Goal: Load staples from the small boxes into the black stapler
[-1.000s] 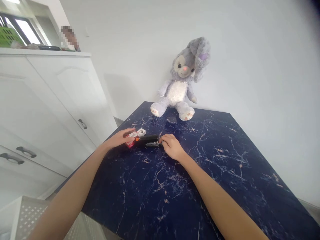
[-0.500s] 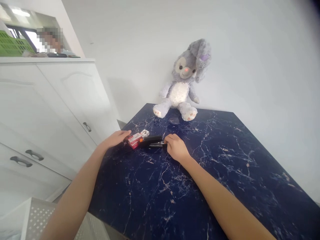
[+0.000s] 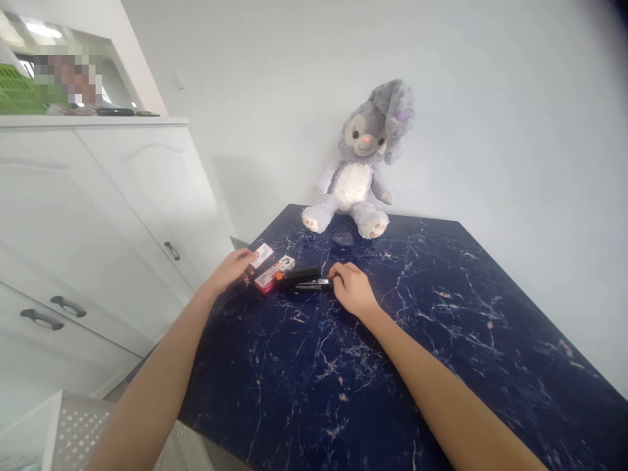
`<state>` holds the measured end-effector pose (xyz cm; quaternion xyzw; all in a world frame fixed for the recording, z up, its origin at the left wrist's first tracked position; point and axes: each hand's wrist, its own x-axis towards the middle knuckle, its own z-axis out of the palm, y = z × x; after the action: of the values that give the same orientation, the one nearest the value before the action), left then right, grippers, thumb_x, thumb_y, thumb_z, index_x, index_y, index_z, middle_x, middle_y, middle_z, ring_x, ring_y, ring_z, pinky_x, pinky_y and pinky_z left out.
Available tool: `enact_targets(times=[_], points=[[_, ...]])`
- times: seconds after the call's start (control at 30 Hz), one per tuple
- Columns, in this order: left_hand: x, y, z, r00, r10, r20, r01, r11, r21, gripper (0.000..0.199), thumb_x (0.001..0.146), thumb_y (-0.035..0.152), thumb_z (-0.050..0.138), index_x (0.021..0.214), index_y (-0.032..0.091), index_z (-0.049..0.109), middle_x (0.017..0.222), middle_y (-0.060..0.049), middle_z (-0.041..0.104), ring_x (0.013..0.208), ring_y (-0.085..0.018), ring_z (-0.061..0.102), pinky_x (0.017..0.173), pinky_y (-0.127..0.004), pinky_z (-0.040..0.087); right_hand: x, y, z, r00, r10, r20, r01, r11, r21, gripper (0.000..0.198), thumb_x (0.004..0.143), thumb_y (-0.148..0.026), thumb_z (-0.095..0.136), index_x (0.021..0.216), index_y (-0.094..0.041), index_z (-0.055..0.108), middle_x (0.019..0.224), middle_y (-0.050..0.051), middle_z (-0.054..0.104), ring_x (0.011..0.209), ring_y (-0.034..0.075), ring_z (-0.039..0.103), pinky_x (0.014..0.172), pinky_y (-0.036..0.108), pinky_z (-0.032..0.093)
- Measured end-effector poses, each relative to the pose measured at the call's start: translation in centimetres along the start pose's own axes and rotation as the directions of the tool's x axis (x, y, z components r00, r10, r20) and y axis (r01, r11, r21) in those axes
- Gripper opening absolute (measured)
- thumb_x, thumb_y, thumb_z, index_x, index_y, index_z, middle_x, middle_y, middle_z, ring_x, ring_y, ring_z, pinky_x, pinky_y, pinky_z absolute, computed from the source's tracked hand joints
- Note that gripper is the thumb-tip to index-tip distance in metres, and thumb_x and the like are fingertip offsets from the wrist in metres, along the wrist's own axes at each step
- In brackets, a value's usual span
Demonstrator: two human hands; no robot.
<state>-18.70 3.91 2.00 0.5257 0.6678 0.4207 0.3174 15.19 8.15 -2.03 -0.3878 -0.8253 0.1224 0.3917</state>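
My left hand (image 3: 233, 269) is closed on a small white-and-pink box (image 3: 263, 254) at the left edge of the table, thumb on top. Beside it, a red-and-white box (image 3: 271, 278) lies slanted on the tabletop. A black stapler (image 3: 303, 275) with an orange spot at its left end rests against that box; its upper arm is parted from the metal lower part. My right hand (image 3: 352, 288) has its fingers curled closed at the stapler's right end. The fingertips partly hide that end.
A grey plush toy (image 3: 356, 176) sits at the back of the dark blue marbled table (image 3: 314, 392), against the wall. White cabinets (image 3: 112, 216) stand at left, with a green basket (image 3: 19, 88) on top. A white perforated bin (image 3: 81, 428) is below left. A person shows in the mirror.
My left hand has drawn the small white-and-pink box away from the red-and-white one, so a gap shows between them. My right hand stays at the stapler's end, shifted slightly right in view.
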Motion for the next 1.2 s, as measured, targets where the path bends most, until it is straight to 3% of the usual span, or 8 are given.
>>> enact_targets(times=[0.23,0.37,0.53,0.67,0.77,0.9,1.03,1.2], points=[[0.2,0.2,1.1,0.994,0.007,-0.107,-0.042,0.946,-0.323,0.040,0.072,0.047,0.078,0.091,0.015,0.064,0.089,-0.005,0.065,0.078,-0.016,0.065,0.071,-0.031,0.058,-0.2,-0.2,-0.4,0.999,0.050,-0.015,-0.050,0.999,0.006,0.015,0.079,-0.014,0.052,0.081,-0.023,0.063,0.076,0.001,0.064,0.072,0.018,0.058,0.073,0.029,0.044],[0.0,0.7,1.5,0.993,0.015,-0.119,-0.062,0.915,-0.400,0.035,0.073,0.040,0.078,0.090,0.015,0.060,0.099,-0.008,0.068,0.091,-0.021,0.070,0.084,-0.040,0.060,-0.4,-0.1,0.1,0.999,0.026,-0.030,-0.028,0.998,-0.062,0.013,0.079,-0.018,0.057,0.085,-0.024,0.067,0.075,0.001,0.064,0.070,0.019,0.059,0.070,0.029,0.045],[-0.2,1.3,1.8,0.991,0.023,-0.133,-0.076,0.908,-0.413,0.034,0.075,0.040,0.074,0.092,0.017,0.056,0.088,-0.005,0.068,0.079,-0.020,0.072,0.083,-0.039,0.059,-0.4,0.4,0.5,0.997,-0.020,-0.074,0.019,1.000,-0.009,0.023,0.092,-0.021,0.050,0.104,-0.024,0.071,0.093,0.005,0.073,0.083,0.021,0.067,0.081,0.034,0.051],[-1.0,2.4,2.5,0.987,0.105,-0.123,-0.148,0.890,-0.430,0.032,0.074,0.041,0.073,0.092,0.018,0.058,0.087,-0.002,0.065,0.071,-0.015,0.067,0.070,-0.032,0.056,-0.3,0.2,0.1,0.978,-0.078,-0.192,0.104,0.986,0.128,0.030,0.100,-0.023,0.042,0.112,-0.025,0.069,0.111,0.006,0.071,0.102,0.022,0.067,0.094,0.038,0.051],[-1.9,3.5,3.5,0.983,0.176,-0.048,-0.180,0.895,-0.409,0.031,0.075,0.040,0.073,0.094,0.019,0.062,0.081,0.000,0.063,0.064,-0.013,0.061,0.061,-0.028,0.051,-0.2,-0.4,0.0,0.963,-0.148,-0.224,0.182,0.973,0.141,0.034,0.102,-0.021,0.036,0.114,-0.025,0.067,0.110,0.008,0.067,0.104,0.022,0.063,0.093,0.037,0.052],[-3.2,4.4,4.9,0.973,0.222,0.064,-0.179,0.901,-0.395,0.039,0.079,0.038,0.072,0.113,0.023,0.061,0.079,0.000,0.065,0.060,-0.012,0.058,0.061,-0.028,0.050,-0.6,-1.8,0.4,0.944,-0.193,-0.269,0.209,0.977,0.032,0.037,0.103,-0.021,0.031,0.127,-0.022,0.060,0.098,0.011,0.063,0.095,0.025,0.058,0.086,0.040,0.051],[-4.1,4.6,5.6,0.950,0.243,0.199,-0.162,0.921,-0.354,0.035,0.082,0.037,0.072,0.113,0.022,0.066,0.079,-0.003,0.066,0.064,-0.014,0.061,0.058,-0.027,0.048,-1.2,-3.3,1.1,0.947,-0.273,-0.168,0.269,0.962,-0.051,0.038,0.102,-0.031,0.040,0.136,-0.018,0.051,0.100,0.013,0.062,0.092,0.027,0.057,0.085,0.043,0.050],[-4.7,5.0,5.4,0.843,0.210,0.495,0.015,0.911,-0.412,0.041,0.081,0.035,0.072,0.120,0.022,0.071,0.099,-0.011,0.069,0.075,-0.019,0.064,0.063,-0.031,0.051,-1.2,-3.7,1.1,0.946,-0.306,-0.109,0.297,0.950,-0.094,0.052,0.096,-0.049,0.054,0.138,-0.017,0.050,0.104,0.013,0.065,0.093,0.029,0.060,0.087,0.045,0.048]])
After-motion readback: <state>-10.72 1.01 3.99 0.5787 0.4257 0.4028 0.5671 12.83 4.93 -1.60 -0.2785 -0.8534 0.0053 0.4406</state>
